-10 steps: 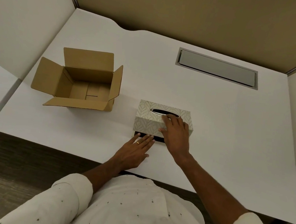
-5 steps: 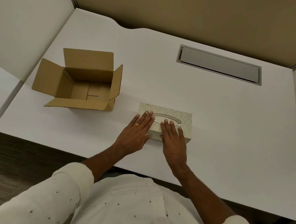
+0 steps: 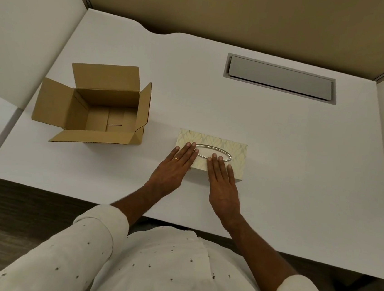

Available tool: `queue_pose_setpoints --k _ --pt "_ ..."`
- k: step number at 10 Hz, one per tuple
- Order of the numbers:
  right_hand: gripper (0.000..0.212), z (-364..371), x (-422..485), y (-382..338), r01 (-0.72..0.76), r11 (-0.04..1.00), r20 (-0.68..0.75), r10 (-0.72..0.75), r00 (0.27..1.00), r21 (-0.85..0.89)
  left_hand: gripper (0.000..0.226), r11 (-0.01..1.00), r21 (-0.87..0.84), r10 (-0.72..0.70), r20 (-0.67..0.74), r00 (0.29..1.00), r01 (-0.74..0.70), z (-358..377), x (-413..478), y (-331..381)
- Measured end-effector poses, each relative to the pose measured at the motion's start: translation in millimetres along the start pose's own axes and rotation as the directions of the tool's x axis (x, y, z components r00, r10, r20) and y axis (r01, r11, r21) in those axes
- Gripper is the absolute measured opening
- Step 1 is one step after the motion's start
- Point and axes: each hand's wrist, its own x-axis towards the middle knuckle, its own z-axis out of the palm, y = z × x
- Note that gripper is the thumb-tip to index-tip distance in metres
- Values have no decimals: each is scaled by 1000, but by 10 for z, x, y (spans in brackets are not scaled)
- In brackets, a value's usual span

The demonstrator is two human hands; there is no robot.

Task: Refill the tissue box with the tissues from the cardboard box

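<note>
You have the tissue box [image 3: 211, 153] sitting upright on the white surface [image 3: 279, 166], near the front edge and a little right of centre, with its oval opening [image 3: 212, 152] facing up. Your left hand [image 3: 174, 167] lies flat on the box's near left corner, fingers straight and together, gripping nothing. Your right hand [image 3: 223, 184] lies flat the same way over the near edge, its fingertips just touching the rim of the oval; it holds nothing either.

The cardboard box [image 3: 100, 109] stands well apart to the left, all flaps open. Its floor shows bare cardboard, and you can see no tissues left in it. Nothing loose lies on the surface around either box.

Judging from that, the refill looks essentially done: the supply appears emptied and the tissue box closed. What seems left is small, at most pressing the box shut and letting go. No tissue pokes out of the oval, and you cannot tell how full the box is.
</note>
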Motion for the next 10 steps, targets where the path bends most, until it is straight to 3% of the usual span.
queue_pose_setpoints --k 2,4,7,9,10 --pt "59 -49 43 214 -152 988 -45 153 987 40 66 989 -45 -136 43 990 138 -29 212 123" --pt "66 -122 136 348 -288 956 0 289 957 49 66 983 20 -184 47 982 184 -46 379 153" --pt "70 -209 258 388 -298 952 40 295 955 70 68 986 -4 -169 22 985 169 -88 521 139" --pt "70 -364 337 398 -300 950 -31 304 952 91 74 984 -44 -169 17 985 170 -317 600 129" --pt "68 -594 513 468 -304 945 -101 317 943 124 69 994 -28 -104 -41 994 103 -557 765 46"
